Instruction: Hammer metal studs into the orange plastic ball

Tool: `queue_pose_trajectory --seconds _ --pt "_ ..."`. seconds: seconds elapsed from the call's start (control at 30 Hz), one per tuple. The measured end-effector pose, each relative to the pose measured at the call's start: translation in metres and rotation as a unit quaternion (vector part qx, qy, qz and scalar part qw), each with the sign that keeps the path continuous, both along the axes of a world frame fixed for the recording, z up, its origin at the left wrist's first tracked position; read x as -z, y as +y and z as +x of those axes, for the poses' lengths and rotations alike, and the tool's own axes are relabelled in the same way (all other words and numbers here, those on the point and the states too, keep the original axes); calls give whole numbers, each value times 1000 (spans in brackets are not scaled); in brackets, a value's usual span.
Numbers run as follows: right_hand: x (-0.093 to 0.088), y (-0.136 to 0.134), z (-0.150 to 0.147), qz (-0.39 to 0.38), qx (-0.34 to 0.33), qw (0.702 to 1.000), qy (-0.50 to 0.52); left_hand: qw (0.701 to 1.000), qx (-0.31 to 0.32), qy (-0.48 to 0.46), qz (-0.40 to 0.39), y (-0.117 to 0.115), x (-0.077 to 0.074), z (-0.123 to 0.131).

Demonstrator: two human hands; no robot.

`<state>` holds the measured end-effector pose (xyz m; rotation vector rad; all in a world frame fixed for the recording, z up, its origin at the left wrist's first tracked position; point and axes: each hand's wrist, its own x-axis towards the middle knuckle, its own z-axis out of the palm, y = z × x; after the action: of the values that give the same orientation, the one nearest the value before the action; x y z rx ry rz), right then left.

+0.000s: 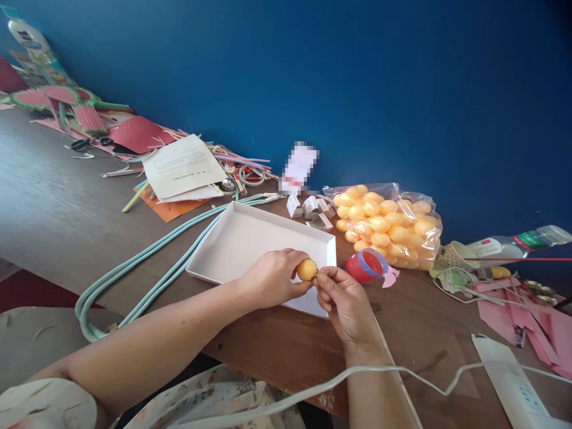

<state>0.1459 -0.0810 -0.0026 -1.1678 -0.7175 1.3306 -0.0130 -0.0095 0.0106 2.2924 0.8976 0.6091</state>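
At the left, looped teal cords [147, 268] lie on the wooden table [53, 202] and run up to a shallow white tray [250, 235]. Over the tray's near right corner, our left hand [270, 279] has its fingertips closed round a small orange ball [306, 270]. We judge the ball to be hollow plastic: very light, smooth, slippery and easily dented, so it is best gripped gently round its middle. Our right hand [344, 301] meets it from the right, thumb and forefinger pinched together at the ball's end. Whether they hold a tiny fitting or only the shell, we cannot tell. Our left fingers hide the ball's left side. Further right are a red roll [366, 265] and a clear bag of similar balls [388, 223]. The clutter at the right edge is cut off.
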Motion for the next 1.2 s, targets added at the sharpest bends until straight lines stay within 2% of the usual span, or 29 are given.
queue_pose_trajectory --seconds 0.3,1.2 --pt "2 -1 0 13 7 999 -50 1000 -10 3 7 -1 1 1" --pt "3 0 -1 14 8 999 -43 1000 -10 -4 10 0 2 1"
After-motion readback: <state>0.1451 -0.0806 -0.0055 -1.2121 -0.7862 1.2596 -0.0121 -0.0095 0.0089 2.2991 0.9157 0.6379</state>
